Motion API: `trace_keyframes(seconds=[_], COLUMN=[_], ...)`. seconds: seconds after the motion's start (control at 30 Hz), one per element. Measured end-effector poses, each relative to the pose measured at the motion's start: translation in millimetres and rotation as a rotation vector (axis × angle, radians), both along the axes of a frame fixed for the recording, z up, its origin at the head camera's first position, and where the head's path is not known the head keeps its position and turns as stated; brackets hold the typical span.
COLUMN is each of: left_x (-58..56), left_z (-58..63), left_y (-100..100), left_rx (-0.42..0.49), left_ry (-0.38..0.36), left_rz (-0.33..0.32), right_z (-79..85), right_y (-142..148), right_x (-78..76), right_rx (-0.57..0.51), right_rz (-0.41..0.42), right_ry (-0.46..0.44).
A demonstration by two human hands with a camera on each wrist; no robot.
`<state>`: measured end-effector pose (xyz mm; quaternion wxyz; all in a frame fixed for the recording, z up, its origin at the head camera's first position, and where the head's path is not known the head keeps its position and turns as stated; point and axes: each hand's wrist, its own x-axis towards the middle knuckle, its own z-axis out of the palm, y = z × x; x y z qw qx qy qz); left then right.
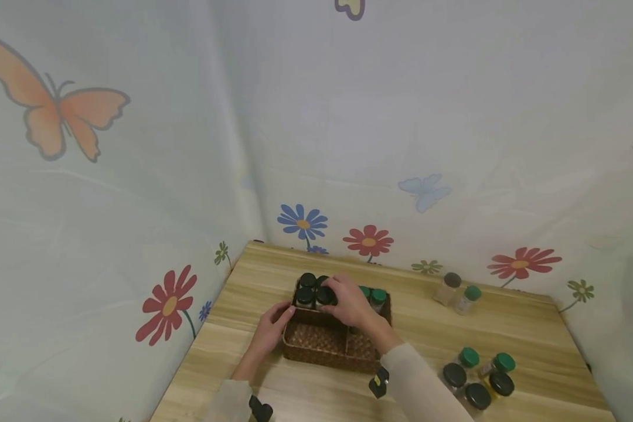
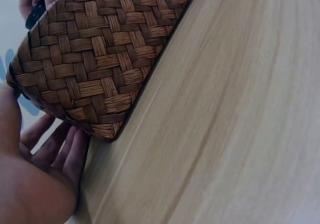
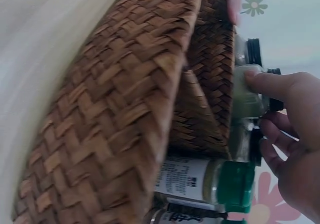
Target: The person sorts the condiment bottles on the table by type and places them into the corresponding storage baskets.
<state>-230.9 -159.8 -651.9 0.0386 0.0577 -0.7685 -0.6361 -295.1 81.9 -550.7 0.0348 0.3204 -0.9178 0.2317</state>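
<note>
A brown woven basket (image 1: 316,346) with dividers stands mid-table. Its back left compartment holds black-lidded jars (image 1: 307,280), and green-lidded jars (image 1: 378,295) stand at its back right. My right hand (image 1: 333,293) reaches over the basket and grips a black-lidded jar (image 1: 323,296) at the back left compartment. In the right wrist view its fingers (image 3: 280,92) curl round that jar (image 3: 245,102), above a green-lidded jar (image 3: 210,181). My left hand (image 1: 281,316) rests against the basket's left wall, and its straight fingers (image 2: 57,149) lie beside the basket's corner (image 2: 100,119).
Several loose jars (image 1: 477,378) with green and black lids stand at the table's front right. Two more jars (image 1: 456,291) are at the back right. Flower-printed curtain walls close the wooden table (image 1: 232,346) at the back and left.
</note>
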Motion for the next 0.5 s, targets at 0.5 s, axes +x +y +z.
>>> trace_keyframes(seconds=[0.5], left_x=[-0.4], left_z=[0.3], left_y=[3], left_rx=[-0.009], left_ry=[-0.013], left_rz=[0.000], right_z=[-18.2], right_y=[2], right_x=[5.8], right_rx=[-0.040], right_rz=[-0.031], right_ry=[0.119])
